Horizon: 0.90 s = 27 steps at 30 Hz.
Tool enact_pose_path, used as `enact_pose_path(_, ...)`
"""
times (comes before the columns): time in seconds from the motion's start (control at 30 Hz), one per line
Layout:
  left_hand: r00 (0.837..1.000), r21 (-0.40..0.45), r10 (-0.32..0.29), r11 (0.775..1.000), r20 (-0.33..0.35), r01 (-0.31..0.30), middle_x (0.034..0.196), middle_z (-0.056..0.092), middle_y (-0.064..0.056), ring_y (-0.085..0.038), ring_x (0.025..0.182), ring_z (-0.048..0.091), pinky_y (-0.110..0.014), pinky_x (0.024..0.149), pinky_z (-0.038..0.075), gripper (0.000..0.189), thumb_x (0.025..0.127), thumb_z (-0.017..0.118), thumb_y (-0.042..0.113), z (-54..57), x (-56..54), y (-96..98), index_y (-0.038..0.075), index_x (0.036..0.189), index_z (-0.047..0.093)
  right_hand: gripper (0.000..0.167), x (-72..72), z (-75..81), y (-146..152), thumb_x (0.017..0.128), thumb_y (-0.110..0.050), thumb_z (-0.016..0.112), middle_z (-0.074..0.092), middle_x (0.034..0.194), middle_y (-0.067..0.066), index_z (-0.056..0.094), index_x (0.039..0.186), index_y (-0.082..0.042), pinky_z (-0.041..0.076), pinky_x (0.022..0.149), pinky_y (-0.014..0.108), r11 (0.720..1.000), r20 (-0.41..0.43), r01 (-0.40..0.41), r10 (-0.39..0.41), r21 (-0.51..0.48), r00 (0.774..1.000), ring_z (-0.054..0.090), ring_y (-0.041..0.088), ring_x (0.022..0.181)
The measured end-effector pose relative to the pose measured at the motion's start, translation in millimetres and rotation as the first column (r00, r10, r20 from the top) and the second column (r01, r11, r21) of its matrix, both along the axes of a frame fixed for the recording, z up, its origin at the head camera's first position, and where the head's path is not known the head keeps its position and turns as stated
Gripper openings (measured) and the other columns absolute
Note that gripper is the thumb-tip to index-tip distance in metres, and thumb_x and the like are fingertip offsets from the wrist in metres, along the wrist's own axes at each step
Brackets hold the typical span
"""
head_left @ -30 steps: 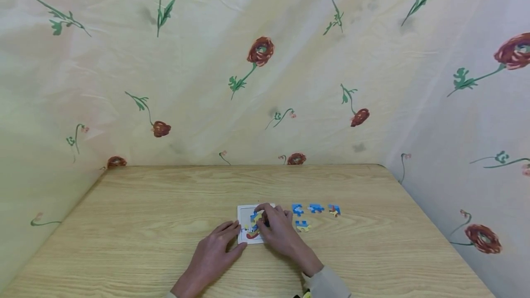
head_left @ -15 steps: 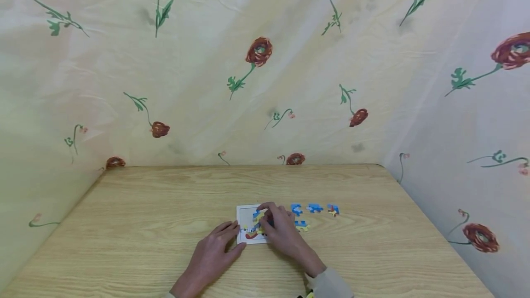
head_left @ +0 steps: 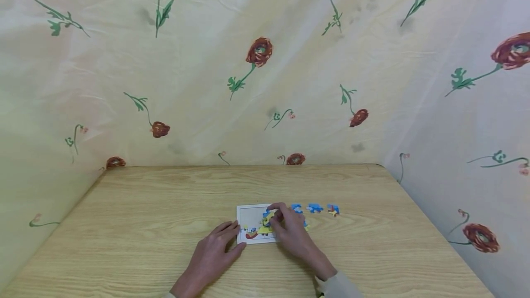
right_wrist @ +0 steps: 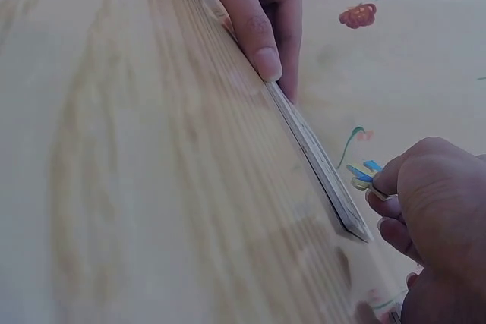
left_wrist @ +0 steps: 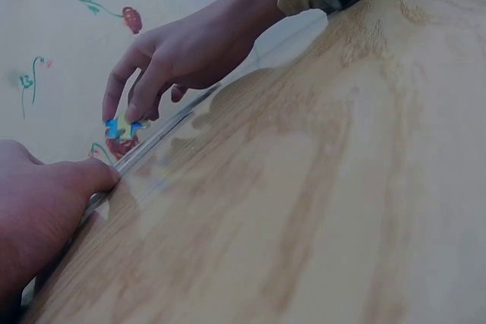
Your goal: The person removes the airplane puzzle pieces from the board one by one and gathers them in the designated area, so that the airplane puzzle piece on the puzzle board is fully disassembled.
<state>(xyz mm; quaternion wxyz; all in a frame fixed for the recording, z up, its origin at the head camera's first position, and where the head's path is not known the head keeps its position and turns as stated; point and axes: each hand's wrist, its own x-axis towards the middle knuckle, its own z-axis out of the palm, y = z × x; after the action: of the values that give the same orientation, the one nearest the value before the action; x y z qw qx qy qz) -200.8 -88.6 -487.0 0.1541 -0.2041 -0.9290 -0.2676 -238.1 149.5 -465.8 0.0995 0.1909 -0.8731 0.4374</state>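
Note:
A white-framed jigsaw tray [head_left: 247,206] lies on the table, with printed pieces [head_left: 250,233] fitted along its near left part. My left hand [head_left: 213,248] rests at the tray's near left corner, fingers along the left side and thumb at the near edge. Above the tray's right half, my right hand [head_left: 292,231] pinches a yellow and blue jigsaw piece [head_left: 266,219] between thumb and fingers. Both wrist views show that jigsaw piece [left_wrist: 123,127] raised above the tray's edge [right_wrist: 315,158]. The right hand covers the tray's right side.
Loose jigsaw pieces lie right of the tray: a blue one [head_left: 296,208], another blue one [head_left: 315,208] and a blue, red and yellow one [head_left: 333,209]. A further piece [head_left: 306,225] is partly behind the right hand. Flowered cloth [head_left: 198,82] hangs around the wooden table [head_left: 174,197].
My right hand has moved rightward over the tray, carrying the pinched jigsaw piece and uncovering more of the near row. It now partly covers a loose piece. The left hand stays in place.

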Motion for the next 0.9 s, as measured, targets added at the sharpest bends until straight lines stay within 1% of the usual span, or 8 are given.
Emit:
enact_pose_path(0.27, 1.000, 0.014, 0.011, 1.000, -0.015, -0.011, 0.135, 0.068, -0.008, -0.028, 0.126, 0.062, -0.049, 0.091, 0.057, 0.044, 0.094, 0.077, 0.035, -1.4, 0.4, -0.1, 0.005, 0.127, 0.074, 0.030, 2.9, -0.3, 16, 0.097, 0.002, 0.066, 0.058, 0.091, -0.008, 0.064, 0.125, -0.007, 0.024, 0.092, 0.051, 0.999, -0.007, 0.041, -0.041, 0.008, 0.999, 0.055, 0.015, 0.090)
enact_pose_path(0.37, 1.000, 0.015, 0.014, 1.000, -0.016, -0.014, 0.135, 0.068, -0.008, -0.028, 0.126, 0.062, -0.049, 0.091, 0.057, 0.044, 0.094, 0.077, 0.035, -1.6, 0.5, -0.2, 0.006, 0.126, 0.074, 0.031, 3.8, -0.9, 23, 0.096, 0.002, 0.066, 0.057, 0.089, -0.009, 0.064, 0.125, -0.007, 0.023, 0.093, 0.052, 0.998, -0.003, 0.058, -0.058, 0.009, 0.998, 0.054, 0.015, 0.089)
enact_pose_path(0.53, 1.000, 0.014, 0.010, 1.000, 0.007, -0.010, 0.136, 0.067, -0.009, -0.028, 0.127, 0.061, -0.049, 0.092, 0.057, 0.044, 0.094, 0.076, 0.035, -0.9, -0.1, 0.2, 0.006, 0.127, 0.074, 0.032, 5.8, -1.3, 33, 0.094, 0.002, 0.067, 0.057, 0.090, -0.007, 0.064, 0.125, -0.006, 0.024, 0.095, 0.054, 0.997, -0.013, 0.076, -0.076, 0.008, 0.997, 0.054, 0.015, 0.090)
enact_pose_path(0.6, 1.000, 0.015, 0.011, 1.000, 0.018, -0.011, 0.136, 0.067, -0.009, -0.028, 0.128, 0.061, -0.049, 0.093, 0.057, 0.044, 0.094, 0.076, 0.035, -0.6, -0.5, 0.7, 0.005, 0.127, 0.074, 0.032, 6.7, -1.3, 37, 0.094, 0.003, 0.067, 0.058, 0.090, -0.006, 0.064, 0.125, -0.005, 0.028, 0.095, 0.054, 0.997, -0.025, 0.078, -0.078, 0.005, 0.997, 0.055, 0.015, 0.089)
enact_pose_path(0.7, 1.000, 0.016, 0.012, 1.000, 0.023, -0.013, 0.136, 0.067, -0.009, -0.029, 0.128, 0.060, -0.049, 0.094, 0.056, 0.044, 0.094, 0.077, 0.034, -0.7, -0.8, 1.5, 0.005, 0.128, 0.073, 0.034, 8.0, -1.3, 44, 0.093, 0.004, 0.067, 0.059, 0.093, -0.003, 0.064, 0.126, -0.005, 0.030, 0.095, 0.052, 0.996, -0.028, 0.090, -0.090, 0.009, 0.996, 0.056, 0.014, 0.090)
enact_pose_path(0.73, 1.000, 0.016, 0.013, 1.000, 0.024, -0.013, 0.136, 0.067, -0.010, -0.029, 0.128, 0.060, -0.049, 0.094, 0.056, 0.044, 0.094, 0.077, 0.033, -0.5, -0.7, 1.5, 0.005, 0.128, 0.073, 0.034, 8.7, -1.2, 45, 0.093, 0.005, 0.067, 0.059, 0.093, -0.003, 0.064, 0.126, -0.004, 0.033, 0.094, 0.052, 0.996, -0.030, 0.091, -0.091, 0.011, 0.995, 0.057, 0.014, 0.090)
enact_pose_path(0.8, 1.000, 0.018, 0.013, 1.000, 0.026, -0.014, 0.136, 0.067, -0.010, -0.029, 0.128, 0.061, -0.049, 0.094, 0.056, 0.044, 0.094, 0.077, 0.033, -0.5, -0.5, 1.5, 0.005, 0.128, 0.073, 0.034, 9.2, -1.9, 50, 0.092, 0.005, 0.067, 0.060, 0.093, -0.002, 0.064, 0.126, -0.003, 0.034, 0.094, 0.051, 0.995, -0.028, 0.099, -0.098, 0.013, 0.995, 0.057, 0.014, 0.090)
enact_pose_path(0.9, 0.999, 0.021, 0.013, 1.000, 0.032, -0.013, 0.137, 0.067, -0.010, -0.029, 0.128, 0.060, -0.050, 0.094, 0.056, 0.045, 0.095, 0.076, 0.034, -0.4, -0.1, 1.2, 0.005, 0.128, 0.073, 0.033, 10.6, -2.1, 55, 0.092, 0.005, 0.068, 0.060, 0.092, -0.003, 0.065, 0.124, -0.002, 0.031, 0.094, 0.051, 0.994, -0.039, 0.106, -0.106, 0.009, 0.994, 0.057, 0.015, 0.090)
